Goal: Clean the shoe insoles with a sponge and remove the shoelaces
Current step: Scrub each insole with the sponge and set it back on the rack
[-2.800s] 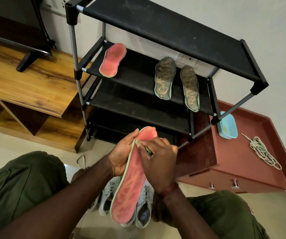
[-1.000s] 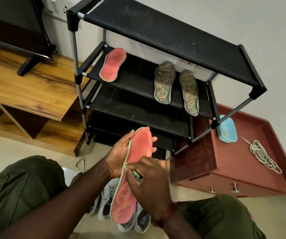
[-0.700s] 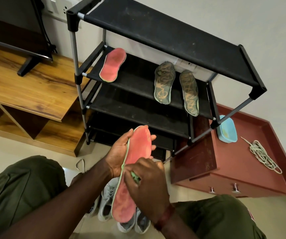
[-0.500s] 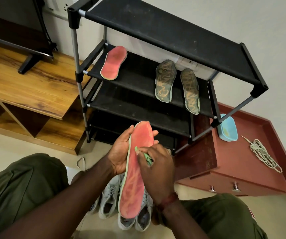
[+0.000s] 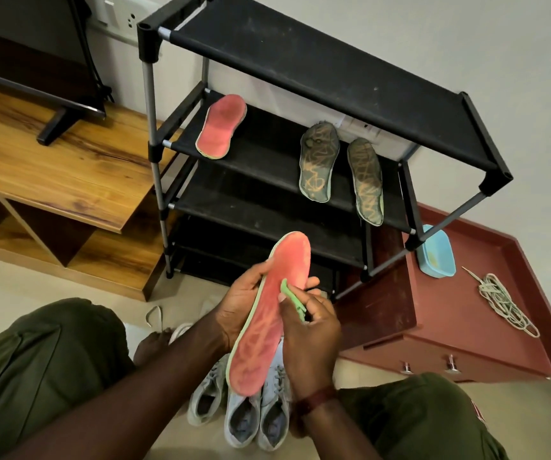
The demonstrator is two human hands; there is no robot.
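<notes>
Sponge (image 5: 292, 300) higher now; four insoles (image 5: 274, 313) (image 5: 221, 126) (image 5: 319, 161) (image 5: 365, 180), two hands (image 5: 244, 303) (image 5: 310, 340)

Three insoles (image 5: 315, 162) on rack (image 5: 334, 71); shoes (image 5: 241, 416) below; laces (image 5: 503, 303) on cabinet (image 5: 460, 327) right.

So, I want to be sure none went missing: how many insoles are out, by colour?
Pink-red foam insoles: 2 (held pink-red insole in the left hand, second pink-red insole on the black fabric shoe rack)
Dark grey patterned insoles: 2 (one dark insole, other dark insole, side by side on the rack)
Total: 4
</notes>
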